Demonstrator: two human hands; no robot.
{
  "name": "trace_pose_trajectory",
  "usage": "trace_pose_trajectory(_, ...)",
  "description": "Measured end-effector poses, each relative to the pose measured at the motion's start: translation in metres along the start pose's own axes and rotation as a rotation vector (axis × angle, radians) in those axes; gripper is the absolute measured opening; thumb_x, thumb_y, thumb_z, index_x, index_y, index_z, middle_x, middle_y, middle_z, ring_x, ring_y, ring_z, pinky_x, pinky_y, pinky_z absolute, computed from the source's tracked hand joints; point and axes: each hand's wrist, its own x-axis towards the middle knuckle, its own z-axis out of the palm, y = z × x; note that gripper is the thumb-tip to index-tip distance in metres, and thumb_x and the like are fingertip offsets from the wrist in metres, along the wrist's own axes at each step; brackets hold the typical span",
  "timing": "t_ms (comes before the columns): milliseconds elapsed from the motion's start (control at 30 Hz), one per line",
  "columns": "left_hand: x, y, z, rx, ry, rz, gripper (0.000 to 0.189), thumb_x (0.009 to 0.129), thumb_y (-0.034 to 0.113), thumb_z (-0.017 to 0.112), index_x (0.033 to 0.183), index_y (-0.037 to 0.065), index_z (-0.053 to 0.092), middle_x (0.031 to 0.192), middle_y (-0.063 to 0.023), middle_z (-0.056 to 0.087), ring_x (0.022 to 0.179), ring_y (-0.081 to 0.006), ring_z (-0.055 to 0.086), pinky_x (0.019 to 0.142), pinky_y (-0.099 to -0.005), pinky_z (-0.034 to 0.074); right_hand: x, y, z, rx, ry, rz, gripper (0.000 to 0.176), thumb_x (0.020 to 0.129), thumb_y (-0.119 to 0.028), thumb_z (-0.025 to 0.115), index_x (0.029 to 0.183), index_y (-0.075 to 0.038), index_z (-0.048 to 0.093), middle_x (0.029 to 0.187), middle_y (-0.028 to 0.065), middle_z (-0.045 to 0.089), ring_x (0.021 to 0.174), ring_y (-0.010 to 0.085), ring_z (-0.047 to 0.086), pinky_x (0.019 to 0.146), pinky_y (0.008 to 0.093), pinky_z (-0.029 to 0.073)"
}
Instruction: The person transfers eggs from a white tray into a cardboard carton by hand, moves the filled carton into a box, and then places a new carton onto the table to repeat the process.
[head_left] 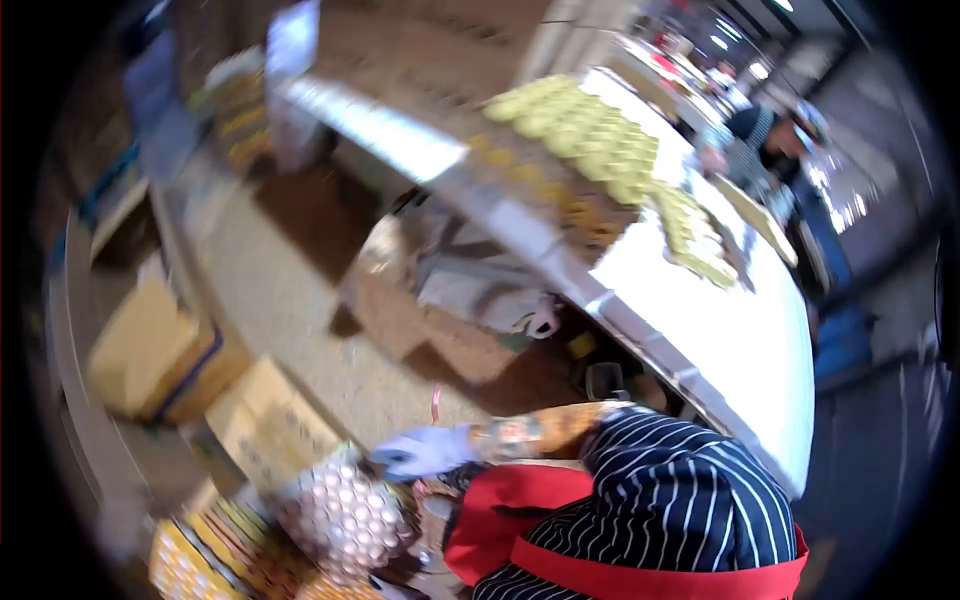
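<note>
Gloved right hand (425, 450) sits at the edge of a wrapped tray of eggs (345, 512), probably. Its fingers are too blurred to call. Yellow trays (580, 130) are stacked on the table (740, 350).

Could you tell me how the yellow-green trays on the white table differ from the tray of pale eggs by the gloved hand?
The yellow-green trays lie in a broad stack up on the white table; the tray of pale eggs sits low, beside cardboard boxes. The upper ones are yellow-green, the lower one pinkish-white. A co-worker's gloved hand is at the tray of pale eggs, far from the yellow-green trays. Both show rows of round bumps.
</note>
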Motion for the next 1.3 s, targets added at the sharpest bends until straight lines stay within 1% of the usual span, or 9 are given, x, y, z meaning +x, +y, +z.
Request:
trace_pose_trajectory(133,-0.028,0.030,0.093,0.326,-0.386,0.182,0.043,0.102,0.027,0.054,0.136,0.001,0.054,0.130,-0.0106,0.060,0.119,-0.0227,0.058,0.101,-0.0344,0.047,-0.243,-0.041,-0.119,-0.009,0.278,0.239,0.051,0.097,-0.038,0.059,0.135,-0.005,0.057,0.128,0.0173,0.064,0.117,0.0299,0.062,0.103,0.0397,0.047)
trace_pose_trajectory(467,-0.284,0.029,0.567,0.855,-1.565,0.382,0.046,0.096,0.010,0.060,0.139,-0.002,0.048,0.138,-0.0118,0.053,0.121,-0.0217,0.055,0.103,-0.0331,0.043,-0.646,0.114,-0.230,-0.054,2.156,0.663,0.036,0.094,-0.032,0.064,0.116,-0.003,0.068,0.101,0.0132,0.073,0.094,0.0218,0.069,0.084,0.0336,0.053)
trace_pose_trajectory(633,-0.342,-0.068,0.789,0.783,-1.465,0.604,0.048,0.100,0.018,0.057,0.142,-0.003,0.046,0.137,-0.0142,0.054,0.125,-0.0227,0.051,0.107,-0.0340,0.041,-0.771,0.299,-0.325,0.921,1.989,0.632,0.049,0.094,-0.047,0.064,0.126,-0.010,0.063,0.104,0.0060,0.068,0.072,0.0098,0.055,0.056,0.0256,0.044)
trace_pose_trajectory(800,-0.348,-0.147,0.928,0.911,-1.407,0.217,0.054,0.093,0.027,0.071,0.135,-0.002,0.052,0.112,-0.0075,0.063,0.089,-0.0126,0.056,0.078,-0.0287,0.048,-0.750,0.314,-0.389,0.922,1.794,0.544,0.066,0.090,-0.056,0.068,0.130,-0.004,0.061,0.105,0.0068,0.067,0.089,0.0182,0.062,0.076,0.0323,0.052)
trace_pose_trajectory(900,-0.347,-0.164,0.947,1.063,-1.410,0.157,0.043,0.093,0.028,0.071,0.124,-0.001,0.062,0.107,-0.0052,0.065,0.087,-0.0140,0.056,0.078,-0.0277,0.047,-0.734,0.282,-0.410,0.818,1.650,0.684,0.067,0.090,-0.055,0.067,0.132,-0.003,0.059,0.113,0.0076,0.066,0.100,0.0194,0.063,0.082,0.0336,0.054)
trace_pose_trajectory(967,-0.341,-0.171,0.934,1.013,-1.335,0.177,0.041,0.093,0.027,0.071,0.122,-0.001,0.063,0.106,-0.0059,0.066,0.088,-0.0146,0.056,0.079,-0.0281,0.047,-0.736,0.287,-0.413,1.123,1.634,0.324,0.081,0.084,-0.064,0.067,0.132,0.001,0.059,0.113,0.0104,0.066,0.103,0.0214,0.061,0.090,0.0364,0.050)
trace_pose_trajectory(1167,-0.349,-0.184,0.902,0.743,-1.289,0.192,0.041,0.094,0.028,0.068,0.123,0.001,0.061,0.109,-0.0074,0.066,0.091,-0.0173,0.060,0.081,-0.0317,0.048,-0.745,0.248,-0.438,0.951,1.489,0.489,0.070,0.087,-0.052,0.071,0.133,-0.002,0.058,0.118,0.0085,0.065,0.103,0.0196,0.063,0.085,0.0348,0.051)
trace_pose_trajectory(1233,-0.339,-0.187,0.911,0.975,-1.189,0.534,0.042,0.093,0.027,0.068,0.125,0.001,0.061,0.114,-0.0099,0.064,0.095,-0.0199,0.060,0.083,-0.0346,0.048,-0.753,0.255,-0.445,0.876,1.367,0.625,0.067,0.087,-0.052,0.071,0.132,-0.004,0.059,0.117,0.0097,0.066,0.102,0.0189,0.063,0.083,0.0340,0.052)
trace_pose_trajectory(1300,-0.334,-0.182,0.898,0.774,-1.452,0.172,0.042,0.096,0.026,0.063,0.131,0.003,0.058,0.123,-0.0111,0.062,0.113,-0.0238,0.059,0.095,-0.0379,0.048,-0.757,0.239,-0.437,0.909,1.291,0.340,0.068,0.088,-0.055,0.068,0.133,-0.004,0.059,0.119,0.0094,0.066,0.102,0.0189,0.064,0.087,0.0352,0.051)
